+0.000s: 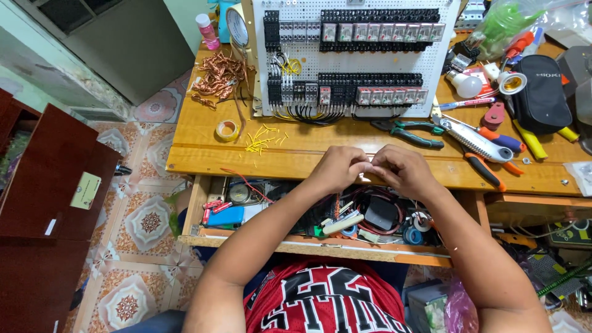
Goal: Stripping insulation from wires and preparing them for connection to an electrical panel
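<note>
I sit at a wooden workbench point(203, 154) on a patterned tile floor, with its open drawer point(246, 237) of tools and tape rolls right under my wrists. My left hand point(336, 169) and my right hand point(404, 171) meet at the bench's front edge, fingertips pinched together on something small and pale point(366, 179). It looks like a short bit of wire or a sleeve, but it is too small for me to tell. Both hands are curled closed around it, thumbs and forefingers touching. The piece lies exactly between them, no nearer one than the other, and its long axis seems to run left to right, from one pinch to the other.

Straight ahead of my knuckles, well apart, stands the white perforated panel point(357, 61) with rows of black relays and terminal blocks. Ahead and to the left of my left hand lie scattered short yellow wire offcuts point(264, 139), a roll of yellowish tape point(227, 130) and a tangle of bare copper wire point(221, 75). Ahead and to the right of my right hand rest green-handled pliers point(410, 132) and an orange-handled crimping tool point(478, 148).
</note>
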